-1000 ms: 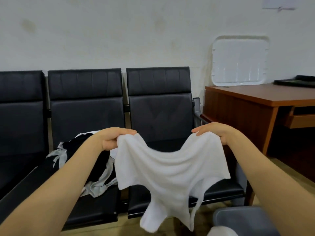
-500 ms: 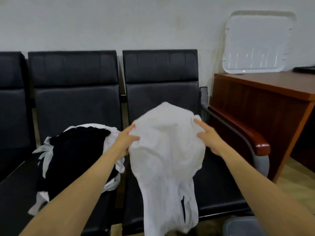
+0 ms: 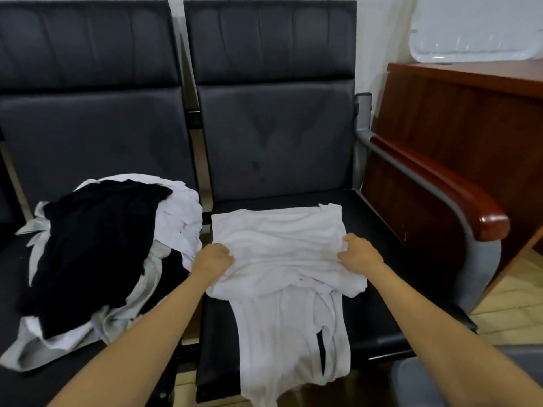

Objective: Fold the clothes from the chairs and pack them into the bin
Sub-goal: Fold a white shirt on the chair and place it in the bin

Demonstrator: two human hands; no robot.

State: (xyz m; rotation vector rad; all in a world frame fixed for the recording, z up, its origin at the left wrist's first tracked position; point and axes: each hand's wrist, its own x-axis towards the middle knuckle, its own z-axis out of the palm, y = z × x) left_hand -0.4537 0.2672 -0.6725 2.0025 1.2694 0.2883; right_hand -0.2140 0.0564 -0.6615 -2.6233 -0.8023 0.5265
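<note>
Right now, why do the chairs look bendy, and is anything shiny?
Head view: the wide lens bows the black padded chair backs; a small glare sits on the glossy brown wooden armrest; the white cloth shirt looks soft, with gentle shadows in its folds.

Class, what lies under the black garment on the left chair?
Crumpled white clothes show round the edges of the black garment, on the chair seat. How many lie beneath is hidden.
</note>
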